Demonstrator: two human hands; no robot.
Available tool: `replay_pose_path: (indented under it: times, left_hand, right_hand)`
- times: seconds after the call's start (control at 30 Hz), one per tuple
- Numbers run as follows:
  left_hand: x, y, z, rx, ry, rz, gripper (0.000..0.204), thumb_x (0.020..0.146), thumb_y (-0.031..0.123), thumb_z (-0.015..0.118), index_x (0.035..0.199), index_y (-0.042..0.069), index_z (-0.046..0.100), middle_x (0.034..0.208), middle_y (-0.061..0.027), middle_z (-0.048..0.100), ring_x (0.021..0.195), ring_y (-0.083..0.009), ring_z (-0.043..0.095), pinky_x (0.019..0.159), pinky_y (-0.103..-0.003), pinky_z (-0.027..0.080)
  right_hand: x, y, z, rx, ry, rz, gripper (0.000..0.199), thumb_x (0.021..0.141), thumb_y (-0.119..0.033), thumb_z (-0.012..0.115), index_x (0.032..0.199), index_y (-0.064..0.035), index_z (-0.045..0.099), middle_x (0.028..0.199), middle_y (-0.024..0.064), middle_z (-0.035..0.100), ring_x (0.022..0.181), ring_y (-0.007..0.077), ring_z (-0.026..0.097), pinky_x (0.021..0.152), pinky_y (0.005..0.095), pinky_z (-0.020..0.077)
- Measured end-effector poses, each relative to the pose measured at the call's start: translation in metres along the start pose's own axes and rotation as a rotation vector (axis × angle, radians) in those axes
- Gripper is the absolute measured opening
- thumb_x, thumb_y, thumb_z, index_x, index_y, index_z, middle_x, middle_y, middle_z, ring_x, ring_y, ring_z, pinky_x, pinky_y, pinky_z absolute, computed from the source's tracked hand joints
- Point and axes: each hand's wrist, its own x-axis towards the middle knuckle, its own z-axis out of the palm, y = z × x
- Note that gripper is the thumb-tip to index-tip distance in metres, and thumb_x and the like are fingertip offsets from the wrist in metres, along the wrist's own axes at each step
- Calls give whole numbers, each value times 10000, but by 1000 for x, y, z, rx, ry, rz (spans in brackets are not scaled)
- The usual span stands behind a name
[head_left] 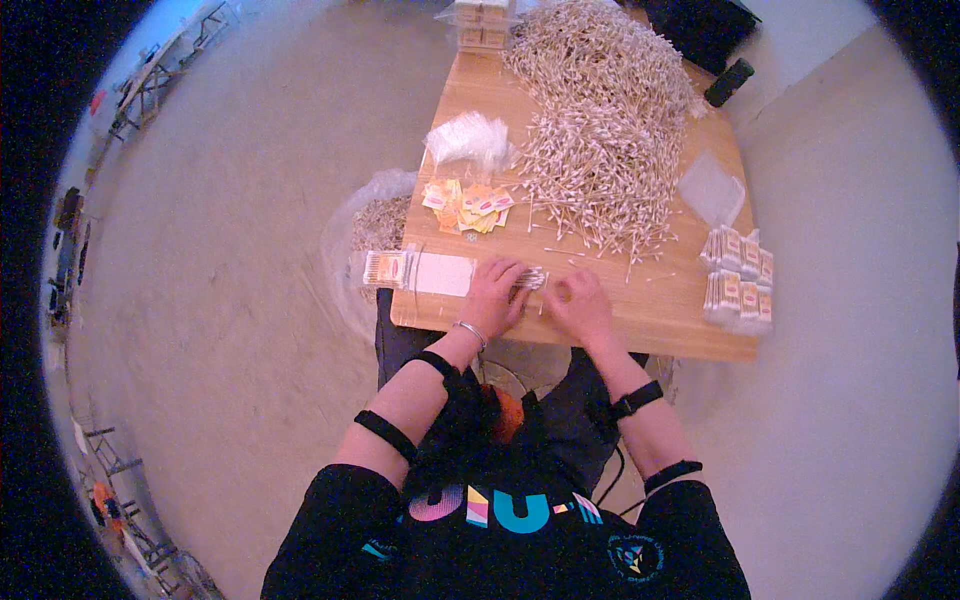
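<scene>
Near the front edge of the wooden table, my left hand point(497, 297) is closed around a small bundle of cotton swabs point(533, 278), whose tips stick out on its right side. Just right of the bundle is my right hand point(580, 305), its fingers curled in toward the thumb; anything between them is too small to make out. Left of my left hand lies a flat white rectangular piece point(443, 275). Beside it, at the table's left edge, sits a clear pack of swabs with an orange label point(386, 268). A few loose swabs lie around my hands.
A large heap of cotton swabs point(605, 140) covers the table's far middle. Orange-yellow cards point(466, 207) and clear plastic bags point(468, 140) lie to the left. Filled packs point(740, 278) and a clear bag point(712, 190) are at right. A bag of swabs point(378, 225) stands below the left edge.
</scene>
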Motion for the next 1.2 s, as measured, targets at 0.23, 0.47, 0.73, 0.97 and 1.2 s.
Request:
replay_pose_path:
  times: [0.23, 0.47, 0.73, 0.97, 1.2]
  left_hand:
    - [4, 1, -2, -55, -73, 23, 300, 728, 74, 626, 1021, 39, 569, 1020, -120, 576, 1029, -313, 498, 920, -399, 403]
    - [3, 6, -5, -41, -103, -39, 464, 744, 94, 628, 1178, 36, 477, 1161, -164, 513, 1126, -341, 448, 985, -397, 366]
    - [3, 1, -3, -106, -55, -107, 564, 752, 54, 579, 1278, 31, 377, 1243, -198, 440, 1194, -353, 388, 1030, -398, 317]
    - [-3, -13, 2, -201, 64, -165, 496, 768, -49, 440, 1256, 34, 412, 1195, -217, 480, 1138, -371, 438, 994, -412, 344]
    - [-4, -12, -1, -321, 104, -369, 425, 800, -25, 411, 1217, 32, 472, 1166, -188, 528, 1067, -334, 512, 917, -371, 411]
  right_hand:
    - [-5, 11, 3, 94, -113, 210, 161, 802, -177, 555, 853, -28, 584, 917, 176, 548, 921, 353, 524, 804, 446, 431]
    - [26, 22, 14, -14, -41, 87, 114, 817, -108, 519, 871, -33, 586, 933, 172, 550, 931, 355, 526, 809, 435, 435]
    - [38, 1, 37, 137, -113, -52, 170, 785, -72, 518, 927, -31, 601, 931, 135, 565, 929, 326, 517, 819, 416, 417]
    - [0, -39, 39, -305, -163, -210, 618, 838, -301, 483, 1320, 49, 316, 1388, 221, 285, 1306, 372, 225, 1084, 463, 156]
    - [-19, -58, 28, -337, -343, -163, 801, 811, -438, 508, 1348, 81, 221, 1423, 263, 180, 1347, 381, 113, 1103, 457, 88]
